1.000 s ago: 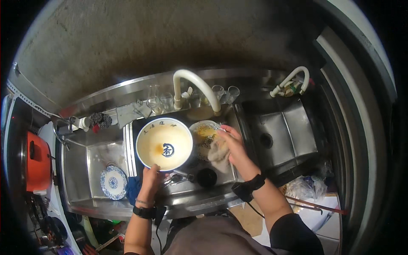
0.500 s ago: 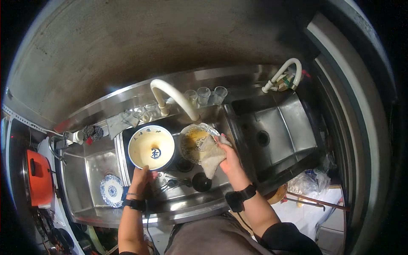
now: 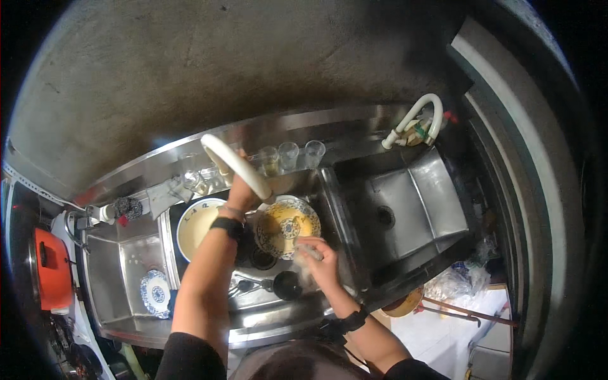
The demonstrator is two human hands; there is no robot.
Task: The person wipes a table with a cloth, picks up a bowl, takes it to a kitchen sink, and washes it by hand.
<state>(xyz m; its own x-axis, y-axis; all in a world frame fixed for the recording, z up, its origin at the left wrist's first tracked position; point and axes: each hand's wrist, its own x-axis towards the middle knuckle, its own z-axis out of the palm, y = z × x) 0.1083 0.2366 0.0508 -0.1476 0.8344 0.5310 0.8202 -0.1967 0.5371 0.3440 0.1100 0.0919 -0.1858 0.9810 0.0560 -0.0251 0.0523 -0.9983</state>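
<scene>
My left hand (image 3: 240, 183) reaches to the base of the white curved tap (image 3: 235, 163) behind the middle sink. Its fingers are mostly hidden by the spout, so their grip cannot be seen. In my right hand (image 3: 322, 259), closed, is a greyish cloth (image 3: 306, 273), at the near edge of a patterned blue-and-white plate (image 3: 275, 235). Yellowish residue covers part of that plate, which lies in the middle sink under the spout. A large white bowl (image 3: 193, 227) with a blue rim sits left of it, partly behind my left forearm. Near my right hand is a small black cup-like vessel (image 3: 288, 285).
Glasses (image 3: 289, 156) line the back ledge, with a folded cloth (image 3: 163, 195) and dark scourers (image 3: 128, 208) further left. Another blue-and-white dish (image 3: 156, 293) is in the left sink (image 3: 107, 272). The right sink (image 3: 411, 215) has a second white tap (image 3: 436, 117). An orange pot (image 3: 54, 275) stands far left.
My left hand has let go of the bowl and moved up to the tap. The bowl now sits lower at the left. My right hand with the cloth has shifted down toward the plate's near edge.
</scene>
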